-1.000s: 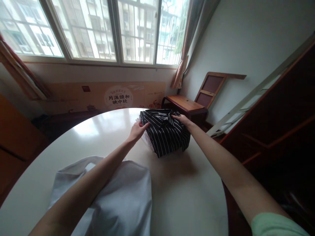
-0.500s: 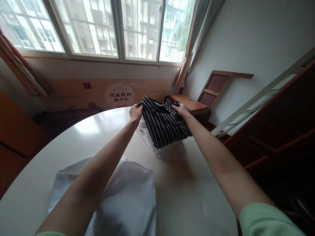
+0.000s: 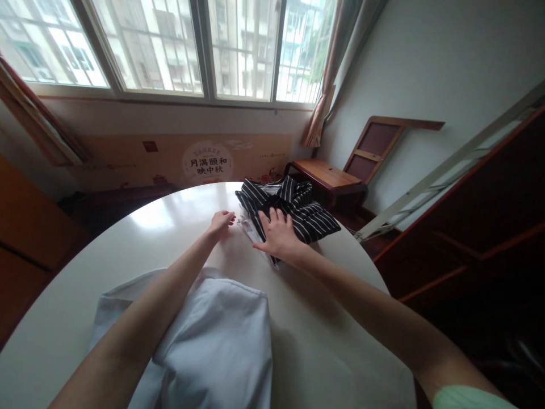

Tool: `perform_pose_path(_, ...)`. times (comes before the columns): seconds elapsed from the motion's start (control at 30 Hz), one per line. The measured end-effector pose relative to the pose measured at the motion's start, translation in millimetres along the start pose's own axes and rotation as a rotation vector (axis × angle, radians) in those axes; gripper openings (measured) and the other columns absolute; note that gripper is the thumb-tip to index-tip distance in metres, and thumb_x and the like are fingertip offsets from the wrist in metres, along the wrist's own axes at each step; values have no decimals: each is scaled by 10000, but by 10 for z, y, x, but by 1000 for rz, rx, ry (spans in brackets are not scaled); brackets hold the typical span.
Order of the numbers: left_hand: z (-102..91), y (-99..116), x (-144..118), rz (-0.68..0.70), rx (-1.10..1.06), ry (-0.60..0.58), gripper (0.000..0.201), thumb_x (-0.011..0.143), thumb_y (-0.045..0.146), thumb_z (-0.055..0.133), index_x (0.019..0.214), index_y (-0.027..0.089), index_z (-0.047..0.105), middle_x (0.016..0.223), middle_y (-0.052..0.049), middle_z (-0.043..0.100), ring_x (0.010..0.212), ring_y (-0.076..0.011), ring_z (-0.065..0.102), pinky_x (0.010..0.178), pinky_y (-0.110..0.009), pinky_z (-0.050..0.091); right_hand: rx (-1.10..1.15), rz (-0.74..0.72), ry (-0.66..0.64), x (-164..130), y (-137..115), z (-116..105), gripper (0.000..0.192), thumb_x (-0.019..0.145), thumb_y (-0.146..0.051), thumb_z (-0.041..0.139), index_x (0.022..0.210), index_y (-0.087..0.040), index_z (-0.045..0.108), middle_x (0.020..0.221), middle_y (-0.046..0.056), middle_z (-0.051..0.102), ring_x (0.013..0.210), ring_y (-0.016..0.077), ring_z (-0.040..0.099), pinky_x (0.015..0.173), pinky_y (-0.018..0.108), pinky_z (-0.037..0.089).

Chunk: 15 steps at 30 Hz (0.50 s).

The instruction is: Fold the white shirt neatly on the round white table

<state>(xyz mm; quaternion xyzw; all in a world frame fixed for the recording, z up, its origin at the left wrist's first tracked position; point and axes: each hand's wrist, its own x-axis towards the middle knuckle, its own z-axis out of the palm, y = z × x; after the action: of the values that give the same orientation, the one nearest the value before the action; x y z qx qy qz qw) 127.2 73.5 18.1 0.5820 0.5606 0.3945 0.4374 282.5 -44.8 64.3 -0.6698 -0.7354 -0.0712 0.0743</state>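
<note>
1. A pale blue garment (image 3: 213, 341) is spread on the near part of the white table (image 3: 332, 352), and the left forearm is laid across it.
2. Farther out, the left hand (image 3: 220, 222) is rested on the bare tabletop with its fingers loosely curled and nothing held; it is seen just to the left of a folded pile.
3. The right hand (image 3: 279, 236) is laid flat, fingers spread wide, on the near edge of the black striped shirt (image 3: 298, 210); nothing is gripped by it.
4. The striped shirt is found beyond both hands at the far right edge of the table, loosely bunched, its collar turned toward the window.
5. Under the shirt a white fabric layer (image 3: 254, 234) is visible between the two hands; it is perhaps another folded garment, though the view is too small for that to be told.
6. Beyond the table a wooden chair (image 3: 336, 176) is stood against the wall, and a printed cardboard panel (image 3: 187, 162) is leaned below the window (image 3: 170, 45).
</note>
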Motion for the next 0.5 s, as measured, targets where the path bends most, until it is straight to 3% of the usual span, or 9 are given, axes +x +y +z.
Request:
perform_pose_path(0.07,-92,27,-70,38,25,-31,151,651,288,528,618,145,562,602,-35,605,543,-119,538,536,-226,426,-98,-3,39,-32,-91,181,786,717,-419,633,1390,-137,339,1439,229,302,1319,390,284,1039,589,241)
perform_pose_path(0.17,-314,64,-232,102,65,-68,164,626,314,565,651,154,592,619,-22,613,576,-135,553,576,-246,433,-142,16,94,90,-22,338,749,717,-382,617,1376,-148,350,1425,222,326,1306,378,297,1028,571,260)
perform_pose_path(0.3,-681,48,-567,274,235,-117,292,663,452,554,726,173,614,716,-43,652,693,-179,594,665,-293,456,-164,16,76,422,223,382,749,720,-387,600,1379,-152,334,1430,200,327,1305,353,294,1034,547,263)
perform_pose_path(0.5,-1139,-62,-1060,380,481,-128,401,763,545,456,869,187,604,895,-71,657,833,-211,617,769,-339,488,-163,14,40,828,519,435,761,724,-387,605,1387,-148,319,1434,184,320,1311,338,290,1042,521,267)
